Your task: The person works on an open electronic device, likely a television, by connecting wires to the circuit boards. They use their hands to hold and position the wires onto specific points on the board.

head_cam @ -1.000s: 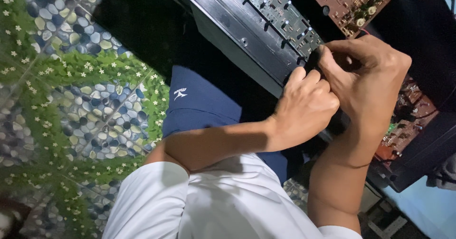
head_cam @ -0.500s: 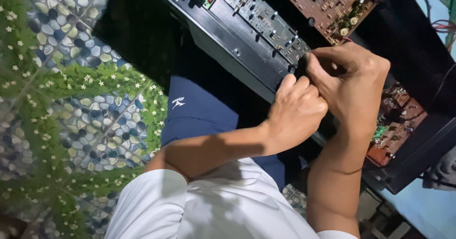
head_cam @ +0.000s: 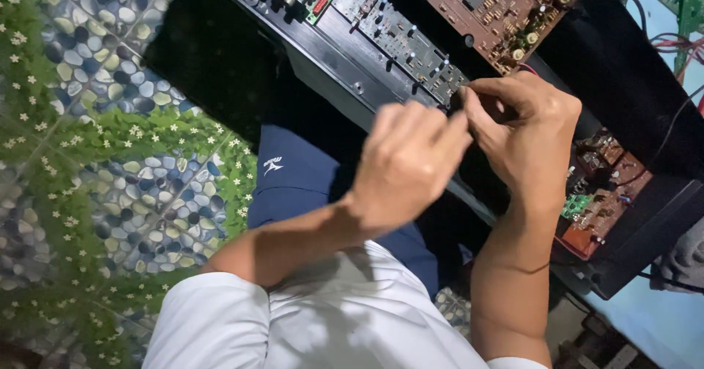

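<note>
An opened black amplifier chassis (head_cam: 345,68) lies across my lap. Along its front edge runs a narrow circuit board (head_cam: 400,35) with small knobs and switches. My right hand (head_cam: 532,138) pinches the near end of that board between thumb and forefinger. My left hand (head_cam: 411,160) is seen from the back, its bunched fingertips closed on the same end, touching my right fingers. What lies between the fingertips is hidden. A brown main circuit board (head_cam: 499,9) sits deeper in the chassis.
A second brown and green board (head_cam: 598,200) shows in the chassis to the right of my right wrist. Wires (head_cam: 671,42) run at the top right. My knee in blue shorts (head_cam: 293,178) is under the chassis, above a pebble-and-leaf patterned floor (head_cam: 110,156).
Both hands stay at the same end of the narrow board. My left hand has lifted slightly, its knuckles higher. The view has shifted, so more of the chassis shows.
</note>
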